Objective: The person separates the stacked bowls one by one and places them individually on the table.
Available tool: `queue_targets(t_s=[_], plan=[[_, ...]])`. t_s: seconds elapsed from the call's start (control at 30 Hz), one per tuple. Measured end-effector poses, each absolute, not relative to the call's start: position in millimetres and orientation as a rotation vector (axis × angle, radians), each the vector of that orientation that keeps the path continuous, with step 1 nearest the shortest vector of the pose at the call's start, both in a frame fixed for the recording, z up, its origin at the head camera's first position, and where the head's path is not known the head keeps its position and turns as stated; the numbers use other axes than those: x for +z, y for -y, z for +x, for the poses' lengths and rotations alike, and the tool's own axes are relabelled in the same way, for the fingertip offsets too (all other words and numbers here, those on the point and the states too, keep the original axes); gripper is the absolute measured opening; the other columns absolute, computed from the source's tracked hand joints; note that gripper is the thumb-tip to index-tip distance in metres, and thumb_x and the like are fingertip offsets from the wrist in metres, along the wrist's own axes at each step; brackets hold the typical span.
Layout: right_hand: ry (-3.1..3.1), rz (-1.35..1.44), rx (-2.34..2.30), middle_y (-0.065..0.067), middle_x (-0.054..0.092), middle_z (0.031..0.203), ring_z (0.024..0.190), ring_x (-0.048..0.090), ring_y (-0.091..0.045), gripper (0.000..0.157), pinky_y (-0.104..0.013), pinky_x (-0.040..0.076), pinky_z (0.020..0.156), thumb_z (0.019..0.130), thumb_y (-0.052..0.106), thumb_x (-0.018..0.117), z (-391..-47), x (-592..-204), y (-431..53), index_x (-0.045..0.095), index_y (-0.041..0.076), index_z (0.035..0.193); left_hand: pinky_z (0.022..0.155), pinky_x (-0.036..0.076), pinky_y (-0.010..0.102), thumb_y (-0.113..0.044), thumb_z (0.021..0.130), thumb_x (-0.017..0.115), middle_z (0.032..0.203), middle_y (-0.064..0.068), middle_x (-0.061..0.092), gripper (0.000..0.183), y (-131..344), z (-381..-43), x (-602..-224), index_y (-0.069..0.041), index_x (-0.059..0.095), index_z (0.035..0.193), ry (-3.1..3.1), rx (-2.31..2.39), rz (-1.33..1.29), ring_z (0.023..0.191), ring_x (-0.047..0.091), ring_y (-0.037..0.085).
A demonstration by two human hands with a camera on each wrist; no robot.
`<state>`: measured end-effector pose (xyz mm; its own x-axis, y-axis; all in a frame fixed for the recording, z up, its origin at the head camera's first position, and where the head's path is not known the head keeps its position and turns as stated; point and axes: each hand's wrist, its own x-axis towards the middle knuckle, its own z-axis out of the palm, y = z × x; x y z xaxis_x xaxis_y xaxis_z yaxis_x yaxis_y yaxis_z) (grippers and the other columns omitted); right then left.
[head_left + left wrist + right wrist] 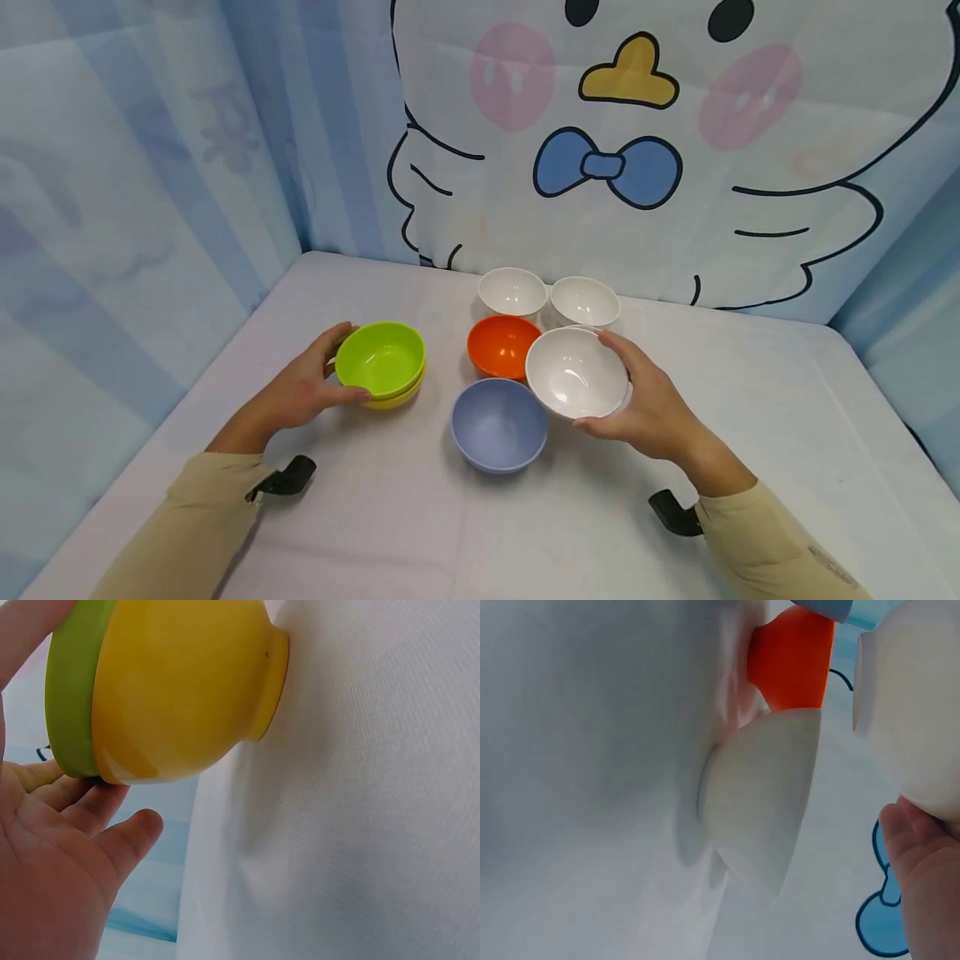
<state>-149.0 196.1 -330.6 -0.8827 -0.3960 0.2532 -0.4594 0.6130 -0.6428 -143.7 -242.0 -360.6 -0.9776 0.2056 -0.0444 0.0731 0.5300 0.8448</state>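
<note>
My left hand [303, 387] grips a lime-green bowl [382, 358] by its sides, thumb at the near edge and fingers at the far left. The green bowl is nested in a yellow bowl [180, 690], whose foot is at or just above the tabletop. On the right, my right hand [648, 408] holds a white bowl [573, 375] between thumb and fingers, tilted toward me. In the right wrist view this held white bowl [915, 705] is raised off the table. Just left of it stand a blue bowl [498, 425] and an orange bowl [502, 346].
Two more white bowls, one left [512, 290] and one right [585, 300], stand at the back of the white-covered table [375, 517]. A curtain with a cartoon print [607, 167] hangs directly behind them. Blue curtain [150, 208] closes the left side.
</note>
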Motion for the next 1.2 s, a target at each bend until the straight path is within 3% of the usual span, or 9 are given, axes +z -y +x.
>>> queue_targets(t_s=[0.87,1.2], plan=[[2.805,0.624,1.080,-0.022,0.049,0.140,0.115,0.054,-0.038,0.109,-0.059,0.049,0.091,0.059,0.028,0.098,-117,-357,-220,0.038,-0.003,0.145,0.115,0.023,0.056,-0.022,0.083,0.083,0.162,0.025,0.015,0.108,241,-143,-360,0.005,0.009,0.157,-2.625,1.433,0.208,0.146,0.021,0.042],[2.823,0.602,1.043,-0.019,0.052,0.138,0.112,0.057,-0.034,0.107,-0.053,0.051,0.088,0.060,0.031,0.097,-109,-363,-223,0.040,-0.002,0.144,0.116,0.022,0.056,-0.022,0.084,0.083,0.161,0.025,0.016,0.108,241,-142,-359,0.006,0.009,0.156,-2.621,1.440,0.220,0.146,0.021,0.042]])
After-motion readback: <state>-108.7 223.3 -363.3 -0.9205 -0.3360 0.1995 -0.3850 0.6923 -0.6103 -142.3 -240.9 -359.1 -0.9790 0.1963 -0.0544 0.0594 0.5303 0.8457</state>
